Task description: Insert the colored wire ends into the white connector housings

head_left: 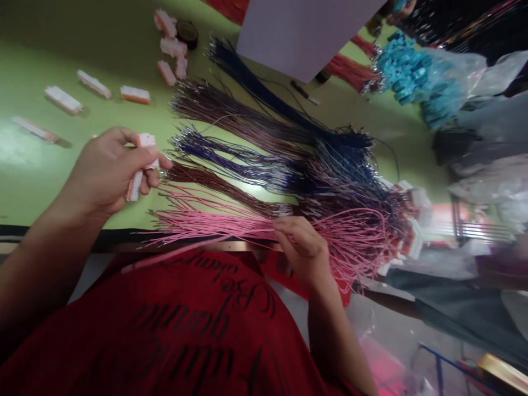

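Observation:
My left hand (109, 168) is closed around a white-and-orange plastic connector (146, 141); its lower end shows below my fingers. Tips of brown wires (206, 175) lie just right of that hand. At the table's near edge, my right hand (305, 247) pinches at a bundle of pink wires (231, 223). One pink wire (177, 257), blurred, stretches from near those fingers out leftward over the edge, in front of the red shirt. Exactly how many wires my fingertips grip, I cannot tell.
Loose connectors (64, 100) lie on the green table (115, 49), with a roll of dark tape (187, 34) behind. Blue wires (256, 82) and purple-brown wires (231, 113) run rightward into a tangle. Turquoise pieces (404, 66) fill a plastic bag; a pale sheet (305, 33) is at the back.

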The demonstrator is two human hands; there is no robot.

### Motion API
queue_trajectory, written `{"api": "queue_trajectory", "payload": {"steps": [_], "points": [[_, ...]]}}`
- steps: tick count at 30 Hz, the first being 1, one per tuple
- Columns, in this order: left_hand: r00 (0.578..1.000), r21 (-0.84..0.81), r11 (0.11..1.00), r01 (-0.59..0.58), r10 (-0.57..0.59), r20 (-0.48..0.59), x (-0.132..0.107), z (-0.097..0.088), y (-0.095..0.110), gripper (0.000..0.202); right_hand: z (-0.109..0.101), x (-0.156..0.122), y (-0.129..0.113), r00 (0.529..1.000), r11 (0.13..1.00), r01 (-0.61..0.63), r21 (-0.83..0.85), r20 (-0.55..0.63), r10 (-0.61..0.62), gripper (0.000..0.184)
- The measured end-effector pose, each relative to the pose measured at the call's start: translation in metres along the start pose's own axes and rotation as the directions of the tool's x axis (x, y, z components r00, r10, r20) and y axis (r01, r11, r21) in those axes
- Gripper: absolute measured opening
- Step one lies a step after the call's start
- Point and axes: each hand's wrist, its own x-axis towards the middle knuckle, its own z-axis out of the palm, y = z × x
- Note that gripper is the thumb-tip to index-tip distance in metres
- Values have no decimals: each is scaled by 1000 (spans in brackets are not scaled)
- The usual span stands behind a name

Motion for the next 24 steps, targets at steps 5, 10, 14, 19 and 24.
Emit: {"api": "queue_trajectory", "payload": {"steps": [5, 10, 14, 19, 24], "points": [[957, -278, 938, 205, -133, 257, -5, 23, -6, 32, -20, 18, -41, 998, 970, -36, 242, 49, 25, 13], [788, -175, 932, 317, -156, 595, -15, 59, -25, 42, 10, 64, -107, 872, 719, 86, 690, 297, -389, 13], [804, -226, 913, 339, -156, 574, -16, 57, -33, 45, 36, 84, -93, 965, 783, -232, 577, 237, 111, 14], [828, -217, 923, 318, -160, 537, -12, 46, -41, 39, 47, 82, -51, 930, 862, -338, 377, -4, 367, 12], [809, -193, 939, 283, -126, 574, -14, 49, -40, 44, 51, 77, -51, 948, 895, -282, 345, -42, 315, 12]]}}
